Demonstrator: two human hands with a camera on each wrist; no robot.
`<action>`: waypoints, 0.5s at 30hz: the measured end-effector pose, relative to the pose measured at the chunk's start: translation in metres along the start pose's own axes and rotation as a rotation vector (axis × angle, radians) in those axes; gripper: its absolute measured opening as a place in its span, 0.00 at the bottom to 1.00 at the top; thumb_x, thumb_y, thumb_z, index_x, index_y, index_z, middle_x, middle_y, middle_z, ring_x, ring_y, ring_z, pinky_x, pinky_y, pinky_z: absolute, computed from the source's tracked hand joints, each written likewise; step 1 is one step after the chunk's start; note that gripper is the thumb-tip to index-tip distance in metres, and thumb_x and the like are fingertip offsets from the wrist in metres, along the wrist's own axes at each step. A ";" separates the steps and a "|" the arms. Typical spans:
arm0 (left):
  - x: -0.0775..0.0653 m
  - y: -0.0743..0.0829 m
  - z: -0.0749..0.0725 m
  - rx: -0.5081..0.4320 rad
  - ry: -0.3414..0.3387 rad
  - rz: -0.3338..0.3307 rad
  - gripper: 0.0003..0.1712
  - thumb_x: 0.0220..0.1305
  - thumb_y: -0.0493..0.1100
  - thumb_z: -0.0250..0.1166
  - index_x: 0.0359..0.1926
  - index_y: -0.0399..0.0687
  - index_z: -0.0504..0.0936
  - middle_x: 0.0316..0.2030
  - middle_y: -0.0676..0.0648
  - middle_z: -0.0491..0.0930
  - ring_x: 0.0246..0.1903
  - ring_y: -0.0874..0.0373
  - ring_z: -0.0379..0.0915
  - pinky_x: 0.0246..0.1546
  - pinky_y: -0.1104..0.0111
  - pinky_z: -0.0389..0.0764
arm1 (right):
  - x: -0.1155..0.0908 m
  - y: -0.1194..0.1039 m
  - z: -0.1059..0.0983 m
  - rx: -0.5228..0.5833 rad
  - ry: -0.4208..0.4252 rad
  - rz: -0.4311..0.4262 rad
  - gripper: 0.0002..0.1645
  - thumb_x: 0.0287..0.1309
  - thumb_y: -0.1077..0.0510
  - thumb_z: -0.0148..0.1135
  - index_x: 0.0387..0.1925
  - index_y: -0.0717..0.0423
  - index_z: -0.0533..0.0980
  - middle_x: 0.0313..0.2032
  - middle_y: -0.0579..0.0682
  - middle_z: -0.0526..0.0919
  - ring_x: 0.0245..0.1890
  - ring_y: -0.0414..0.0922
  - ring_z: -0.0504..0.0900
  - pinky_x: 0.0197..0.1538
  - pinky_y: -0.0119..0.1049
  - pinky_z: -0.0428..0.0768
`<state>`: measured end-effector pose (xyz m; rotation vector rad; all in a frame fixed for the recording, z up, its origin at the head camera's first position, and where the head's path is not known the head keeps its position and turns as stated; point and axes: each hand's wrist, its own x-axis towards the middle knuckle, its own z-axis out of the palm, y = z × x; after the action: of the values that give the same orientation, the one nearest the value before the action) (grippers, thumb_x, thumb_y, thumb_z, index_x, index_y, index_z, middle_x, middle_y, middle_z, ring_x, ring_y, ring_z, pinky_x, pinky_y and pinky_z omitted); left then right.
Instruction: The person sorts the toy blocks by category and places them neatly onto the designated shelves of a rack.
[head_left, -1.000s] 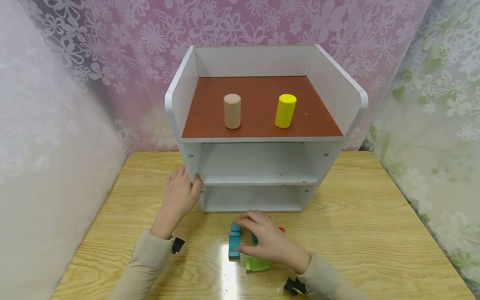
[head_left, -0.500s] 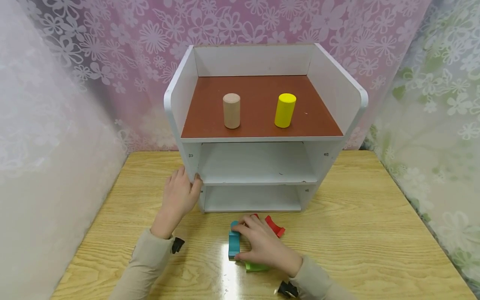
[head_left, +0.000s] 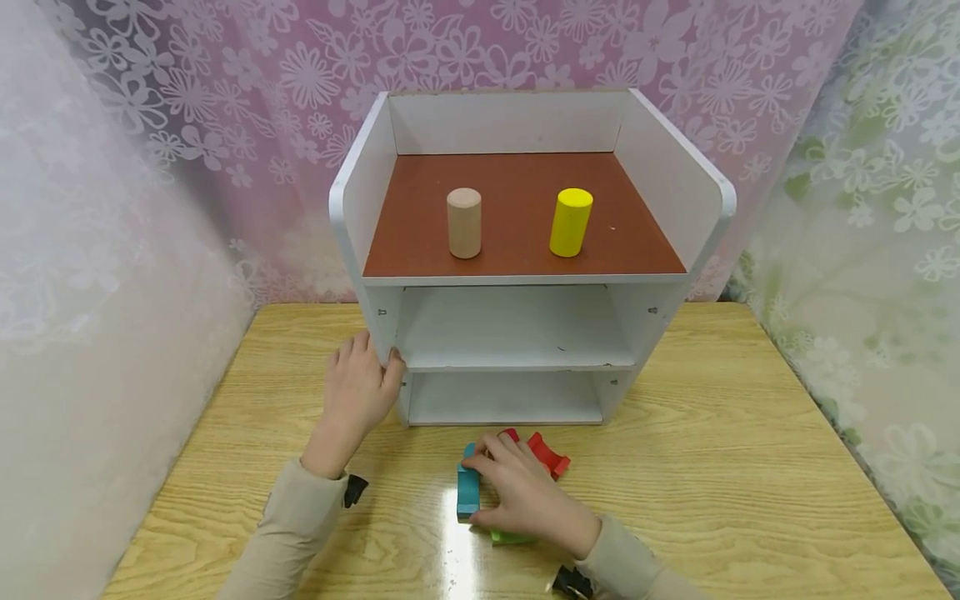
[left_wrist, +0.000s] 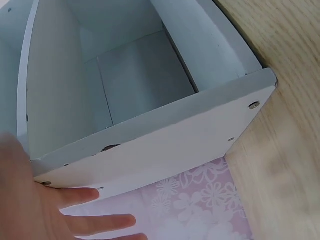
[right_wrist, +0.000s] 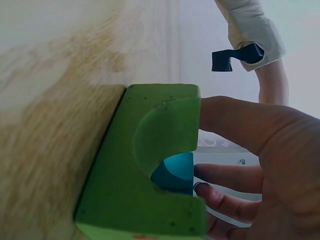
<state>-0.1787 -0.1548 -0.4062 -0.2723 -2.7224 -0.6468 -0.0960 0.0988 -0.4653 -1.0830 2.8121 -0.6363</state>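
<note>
My left hand [head_left: 356, 392] grips the left side panel of a white shelf unit [head_left: 517, 367]; the thumb lies over its front edge and the fingers extend along the outside. My right hand [head_left: 517, 496] holds a blue block [head_left: 468, 493] on the table, thumb at its near end and index finger at its far end. A rounded blue piece [head_left: 469, 451] sits just beyond that block. In the right wrist view a green arch block [right_wrist: 110, 175] stands close to the camera, hiding part of the thumb, and blue shows through its cutout.
On the unit's brown top stand a plain wooden cylinder [head_left: 465, 223] and a yellow cylinder [head_left: 572, 223]. Beyond my right hand lie a curved red block [head_left: 550, 455] and another red piece [head_left: 511, 434], partly hidden. The wooden table [head_left: 750, 467] extends to both sides.
My right hand has come down and slightly left, its thumb and index finger now at the blue block's ends. The red block has come into fuller view. My left hand stays put.
</note>
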 end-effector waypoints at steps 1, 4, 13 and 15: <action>0.000 0.000 -0.001 0.009 -0.001 -0.004 0.31 0.73 0.53 0.40 0.64 0.36 0.69 0.52 0.34 0.74 0.54 0.33 0.67 0.56 0.42 0.64 | 0.000 0.000 0.000 -0.005 0.001 -0.003 0.40 0.44 0.43 0.79 0.58 0.55 0.78 0.52 0.46 0.72 0.52 0.44 0.71 0.55 0.52 0.74; -0.001 0.002 -0.002 0.039 0.000 -0.008 0.32 0.73 0.54 0.40 0.66 0.35 0.66 0.57 0.33 0.71 0.59 0.32 0.64 0.59 0.41 0.61 | 0.001 0.000 0.001 -0.017 0.001 -0.007 0.40 0.44 0.42 0.79 0.58 0.55 0.78 0.52 0.46 0.71 0.52 0.44 0.70 0.55 0.50 0.74; 0.000 0.003 -0.005 0.082 -0.003 0.004 0.29 0.73 0.54 0.39 0.59 0.37 0.71 0.54 0.33 0.72 0.56 0.32 0.65 0.56 0.41 0.64 | 0.002 -0.001 0.003 -0.006 0.018 -0.012 0.37 0.43 0.44 0.78 0.54 0.55 0.78 0.50 0.46 0.70 0.50 0.44 0.68 0.53 0.44 0.73; 0.000 0.003 -0.005 0.080 -0.020 -0.004 0.30 0.73 0.54 0.39 0.59 0.37 0.72 0.55 0.33 0.72 0.56 0.32 0.65 0.57 0.41 0.63 | 0.002 -0.001 0.003 -0.002 0.021 -0.012 0.36 0.43 0.44 0.78 0.53 0.55 0.78 0.50 0.46 0.70 0.50 0.44 0.68 0.52 0.44 0.73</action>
<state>-0.1762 -0.1546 -0.4006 -0.2558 -2.7602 -0.5378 -0.0962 0.0953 -0.4673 -1.1005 2.8269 -0.6499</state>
